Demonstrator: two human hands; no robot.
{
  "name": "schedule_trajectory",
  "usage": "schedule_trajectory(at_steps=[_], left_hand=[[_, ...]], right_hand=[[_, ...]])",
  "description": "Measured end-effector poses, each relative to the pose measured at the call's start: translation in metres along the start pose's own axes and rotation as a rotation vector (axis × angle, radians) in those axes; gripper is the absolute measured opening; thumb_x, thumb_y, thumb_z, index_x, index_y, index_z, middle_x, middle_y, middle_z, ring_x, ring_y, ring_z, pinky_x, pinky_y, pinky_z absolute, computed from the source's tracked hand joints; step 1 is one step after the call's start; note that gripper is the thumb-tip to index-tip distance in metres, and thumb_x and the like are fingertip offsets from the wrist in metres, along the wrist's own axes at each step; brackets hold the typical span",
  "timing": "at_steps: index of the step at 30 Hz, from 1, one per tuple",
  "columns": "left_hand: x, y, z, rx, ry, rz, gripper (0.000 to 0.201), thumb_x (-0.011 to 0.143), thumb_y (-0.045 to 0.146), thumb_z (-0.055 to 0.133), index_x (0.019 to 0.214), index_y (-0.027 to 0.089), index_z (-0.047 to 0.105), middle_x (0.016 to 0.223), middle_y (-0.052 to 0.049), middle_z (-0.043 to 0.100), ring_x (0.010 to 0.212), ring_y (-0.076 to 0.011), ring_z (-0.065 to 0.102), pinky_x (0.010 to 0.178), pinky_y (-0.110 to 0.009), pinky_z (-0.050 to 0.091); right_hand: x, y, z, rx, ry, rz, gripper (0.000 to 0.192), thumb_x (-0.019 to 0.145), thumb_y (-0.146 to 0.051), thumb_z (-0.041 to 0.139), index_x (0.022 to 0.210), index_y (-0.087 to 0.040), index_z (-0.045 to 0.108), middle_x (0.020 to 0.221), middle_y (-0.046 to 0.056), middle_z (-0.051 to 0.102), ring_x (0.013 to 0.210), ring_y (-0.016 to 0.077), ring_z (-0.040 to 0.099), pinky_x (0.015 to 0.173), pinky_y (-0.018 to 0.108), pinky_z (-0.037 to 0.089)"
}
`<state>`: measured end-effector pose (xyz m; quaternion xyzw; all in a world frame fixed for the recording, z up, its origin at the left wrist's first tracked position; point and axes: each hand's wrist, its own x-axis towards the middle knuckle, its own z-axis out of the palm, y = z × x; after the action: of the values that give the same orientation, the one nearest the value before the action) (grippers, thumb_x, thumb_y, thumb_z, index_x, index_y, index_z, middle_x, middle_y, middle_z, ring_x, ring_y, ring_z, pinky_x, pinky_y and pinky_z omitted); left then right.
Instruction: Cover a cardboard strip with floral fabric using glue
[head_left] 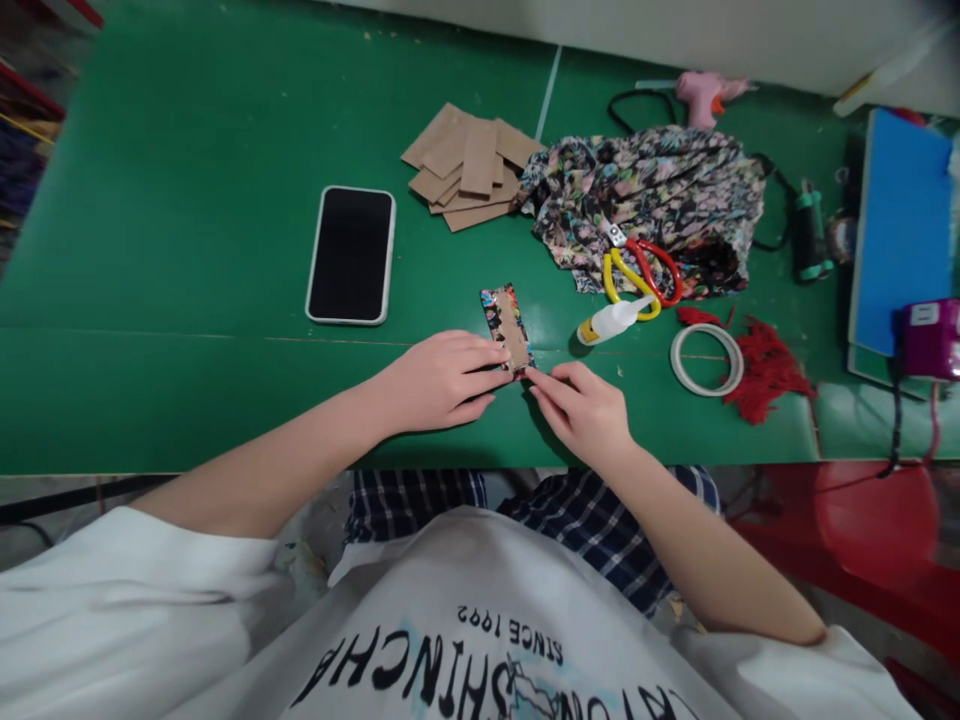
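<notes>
A small cardboard strip (pixel 514 330) with floral fabric folded over its edges lies on the green table in front of me. My left hand (pixel 450 378) reaches in from the left, fingers stretched out, with fingertips resting on the strip's near end. At the near right corner, my right hand (pixel 577 405) has its thumb and index finger closed on the fabric edge. The fingertips cover part of that end. Just to the right lies a glue bottle (pixel 609 322) with a white nozzle, against scissors (pixel 637 272) with red and yellow handles.
Behind the strip are stacked cardboard pieces (pixel 469 170) and crumpled floral fabric (pixel 652 190). A phone (pixel 351 256) lies left. To the right are a tape roll (pixel 706 386), red yarn scraps (pixel 766 370), a pink glue gun (pixel 705 97) and a blue board (pixel 904 230).
</notes>
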<state>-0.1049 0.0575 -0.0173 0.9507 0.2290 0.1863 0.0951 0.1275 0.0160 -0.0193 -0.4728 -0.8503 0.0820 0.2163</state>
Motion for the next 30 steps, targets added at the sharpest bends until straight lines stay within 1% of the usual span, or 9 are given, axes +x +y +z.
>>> schedule_trajectory(at_steps=[3, 7, 10, 14, 16, 21, 24, 27, 30], left_hand=[[0.001, 0.001, 0.001, 0.028, 0.005, 0.005, 0.029, 0.085, 0.025, 0.050, 0.111, 0.017, 0.059, 0.115, -0.012, 0.061, 0.110, -0.0227, 0.055, 0.091, -0.039, 0.045], [0.001, 0.002, 0.002, 0.062, 0.003, 0.014, 0.030, 0.085, 0.026, 0.050, 0.112, 0.016, 0.058, 0.116, -0.012, 0.060, 0.110, -0.0231, 0.055, 0.092, -0.039, 0.044], [0.001, 0.004, 0.002, 0.075, -0.017, 0.002, 0.032, 0.086, 0.026, 0.049, 0.114, 0.016, 0.057, 0.117, -0.012, 0.059, 0.110, -0.0233, 0.055, 0.092, -0.040, 0.044], [0.001, 0.006, 0.003, 0.085, -0.018, -0.013, 0.032, 0.085, 0.025, 0.049, 0.116, 0.018, 0.055, 0.115, -0.011, 0.060, 0.111, -0.0228, 0.054, 0.093, -0.040, 0.043], [0.002, 0.007, 0.003, 0.095, -0.010, -0.011, 0.031, 0.085, 0.025, 0.049, 0.115, 0.018, 0.056, 0.114, -0.011, 0.060, 0.110, -0.0228, 0.054, 0.092, -0.039, 0.043], [0.004, 0.010, 0.004, 0.138, -0.004, -0.007, 0.029, 0.086, 0.025, 0.047, 0.111, 0.015, 0.057, 0.112, -0.011, 0.061, 0.108, -0.0228, 0.054, 0.092, -0.038, 0.043], [0.005, 0.011, 0.005, 0.154, 0.001, -0.009, 0.028, 0.087, 0.026, 0.047, 0.109, 0.014, 0.058, 0.110, -0.011, 0.062, 0.107, -0.0229, 0.055, 0.091, -0.037, 0.043], [0.007, 0.012, 0.006, 0.162, 0.002, -0.018, 0.027, 0.086, 0.027, 0.047, 0.107, 0.014, 0.059, 0.107, -0.011, 0.062, 0.105, -0.0230, 0.056, 0.089, -0.038, 0.044], [0.008, 0.012, 0.006, 0.167, 0.005, -0.025, 0.027, 0.087, 0.027, 0.047, 0.108, 0.015, 0.058, 0.105, -0.010, 0.063, 0.104, -0.0227, 0.056, 0.089, -0.038, 0.043]], right_hand=[[0.003, 0.001, 0.005, -0.090, -0.041, -0.030, 0.028, 0.088, -0.027, 0.045, 0.110, -0.023, 0.063, 0.086, 0.003, 0.064, 0.066, 0.0094, 0.056, 0.057, 0.021, 0.043], [0.010, 0.001, 0.005, -0.079, -0.064, -0.024, 0.029, 0.089, -0.027, 0.044, 0.108, -0.021, 0.064, 0.082, 0.003, 0.064, 0.064, 0.0089, 0.056, 0.053, 0.021, 0.042], [0.012, 0.002, 0.002, 0.030, -0.076, 0.008, 0.028, 0.088, -0.028, 0.045, 0.107, -0.021, 0.065, 0.084, 0.004, 0.063, 0.066, 0.0094, 0.057, 0.056, 0.021, 0.044], [0.009, 0.005, -0.002, 0.217, 0.017, 0.095, 0.026, 0.087, -0.027, 0.048, 0.104, -0.023, 0.066, 0.088, 0.003, 0.063, 0.069, 0.0089, 0.058, 0.062, 0.021, 0.047], [0.007, 0.006, -0.002, 0.187, 0.025, 0.096, 0.026, 0.087, -0.027, 0.048, 0.105, -0.023, 0.066, 0.086, 0.003, 0.063, 0.068, 0.0091, 0.058, 0.062, 0.021, 0.047], [0.007, 0.004, 0.002, 0.000, -0.053, 0.038, 0.028, 0.088, -0.029, 0.046, 0.108, -0.023, 0.065, 0.082, 0.003, 0.064, 0.064, 0.0091, 0.057, 0.055, 0.020, 0.043], [0.011, 0.002, 0.002, -0.030, -0.079, 0.023, 0.029, 0.088, -0.029, 0.045, 0.107, -0.021, 0.066, 0.078, 0.004, 0.064, 0.064, 0.0098, 0.057, 0.054, 0.020, 0.043], [0.015, 0.004, -0.001, 0.133, -0.072, 0.070, 0.027, 0.088, -0.029, 0.046, 0.102, -0.021, 0.067, 0.080, 0.004, 0.064, 0.067, 0.0104, 0.058, 0.057, 0.021, 0.045], [0.016, 0.006, -0.003, 0.307, 0.008, 0.133, 0.025, 0.088, -0.028, 0.046, 0.099, -0.020, 0.068, 0.083, 0.004, 0.065, 0.070, 0.0105, 0.059, 0.062, 0.022, 0.047]])
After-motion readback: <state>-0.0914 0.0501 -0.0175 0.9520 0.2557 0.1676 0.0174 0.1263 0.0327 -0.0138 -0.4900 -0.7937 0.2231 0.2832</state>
